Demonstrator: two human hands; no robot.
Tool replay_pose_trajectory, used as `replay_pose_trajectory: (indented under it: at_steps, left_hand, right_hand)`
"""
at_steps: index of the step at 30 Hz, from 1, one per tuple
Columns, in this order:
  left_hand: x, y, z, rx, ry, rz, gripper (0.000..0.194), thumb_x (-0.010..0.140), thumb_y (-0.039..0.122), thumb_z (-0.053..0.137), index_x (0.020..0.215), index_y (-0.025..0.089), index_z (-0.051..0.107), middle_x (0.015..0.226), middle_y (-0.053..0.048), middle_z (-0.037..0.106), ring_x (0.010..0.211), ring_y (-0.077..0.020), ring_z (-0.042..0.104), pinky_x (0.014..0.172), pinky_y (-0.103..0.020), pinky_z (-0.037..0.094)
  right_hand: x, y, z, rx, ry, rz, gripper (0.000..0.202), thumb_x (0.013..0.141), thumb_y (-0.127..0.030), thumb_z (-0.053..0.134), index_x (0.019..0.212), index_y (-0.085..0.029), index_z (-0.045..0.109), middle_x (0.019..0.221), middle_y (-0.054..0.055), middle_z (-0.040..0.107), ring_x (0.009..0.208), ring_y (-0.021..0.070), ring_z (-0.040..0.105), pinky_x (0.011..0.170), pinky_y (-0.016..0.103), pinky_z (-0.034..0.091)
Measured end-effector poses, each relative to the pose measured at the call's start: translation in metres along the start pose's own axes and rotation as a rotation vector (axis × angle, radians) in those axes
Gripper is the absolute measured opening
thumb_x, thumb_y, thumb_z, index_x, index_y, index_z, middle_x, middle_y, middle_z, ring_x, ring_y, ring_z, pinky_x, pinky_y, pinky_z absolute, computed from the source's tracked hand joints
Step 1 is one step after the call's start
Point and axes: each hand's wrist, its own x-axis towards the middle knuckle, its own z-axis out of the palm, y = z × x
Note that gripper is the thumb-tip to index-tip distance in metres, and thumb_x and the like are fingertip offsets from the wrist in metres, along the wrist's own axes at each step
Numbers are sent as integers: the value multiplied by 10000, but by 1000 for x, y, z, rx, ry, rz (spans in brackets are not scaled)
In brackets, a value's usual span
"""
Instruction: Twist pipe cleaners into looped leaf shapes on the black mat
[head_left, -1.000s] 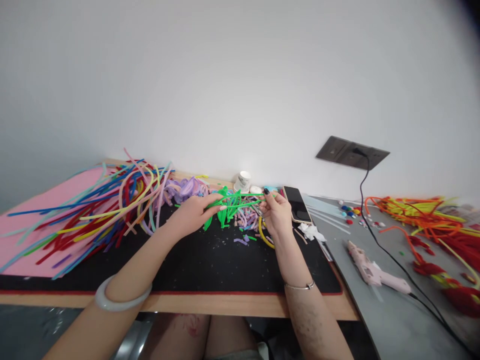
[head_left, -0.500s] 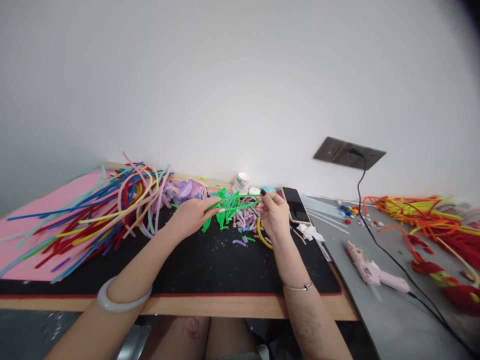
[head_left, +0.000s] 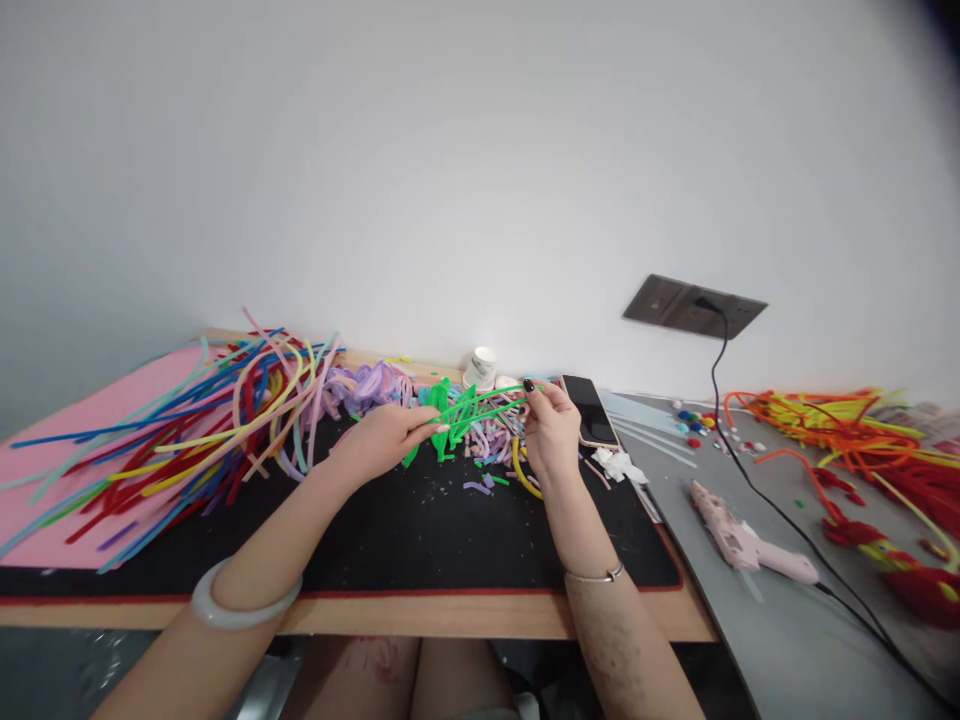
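Between my two hands stretch thin green pipe cleaners (head_left: pixel 495 402), two strands side by side above the black mat. My left hand (head_left: pixel 386 438) pinches their left end with thumb and fingertips. At the other end my right hand (head_left: pixel 551 420) is closed on the strands, its dark-nailed thumb uppermost. Just behind them lie bent green pipe cleaner shapes (head_left: pixel 441 440) on the mat. Lilac and pink cut pieces (head_left: pixel 491 445) are scattered beside these, with a yellow curved piece (head_left: pixel 523 470) close to my right wrist.
A heap of coloured pipe cleaners (head_left: pixel 225 420) covers pink sheets at left. Behind are a paper cup (head_left: pixel 481 368) and a phone (head_left: pixel 589 412). On the grey surface at right lie a pink glue gun (head_left: pixel 750 545), its black cord (head_left: pixel 757 480), pompoms, and orange and red pipe cleaners (head_left: pixel 847 430).
My left hand has dropped slightly, so the green strands slope up more towards my right hand. Both hands keep their hold. The camera view has shifted a little.
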Motion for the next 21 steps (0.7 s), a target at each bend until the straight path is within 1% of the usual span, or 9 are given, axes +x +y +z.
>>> replay_pose_trajectory:
  at_steps: [4, 10, 14, 19, 21]
  left_hand:
    - [-1, 4, 0, -21, -28, 9, 337, 903, 407, 358, 840, 208, 624, 691, -4, 627, 650, -143, 568, 628, -211, 364]
    - [-1, 7, -2, -35, -42, 5, 343, 904, 393, 353, 802, 203, 620, 662, 1, 618, 623, -136, 561, 612, -206, 362]
    - [-1, 7, -3, -21, -9, 3, 340, 902, 384, 356, 799, 207, 627, 662, -6, 627, 640, -143, 572, 612, -208, 368]
    - [-2, 6, -4, -4, 65, -6, 316, 897, 368, 367, 840, 219, 639, 720, -10, 653, 680, -148, 586, 628, -212, 384]
    - [-3, 5, -3, 7, 89, -9, 308, 897, 353, 367, 852, 222, 643, 746, -11, 660, 702, -150, 593, 642, -215, 392]
  right_hand:
    - [-1, -2, 1, 14, 21, -11, 220, 570, -207, 737, 747, -141, 623, 576, -27, 601, 418, 52, 471, 414, 188, 386]
    - [-1, -1, -2, -13, 14, -65, 219, 618, -240, 722, 773, -142, 602, 575, -28, 606, 420, 59, 507, 419, 182, 404]
    - [-1, -2, -2, -43, 5, -91, 215, 632, -266, 722, 763, -154, 593, 562, -34, 609, 419, 66, 525, 429, 187, 425]
    - [0, -4, -3, -115, 9, -100, 249, 627, -321, 731, 713, -157, 565, 592, -7, 639, 444, 90, 562, 466, 216, 477]
    - [1, -4, -5, -154, 7, -125, 260, 635, -339, 725, 712, -155, 558, 587, -3, 637, 442, 100, 568, 469, 229, 488]
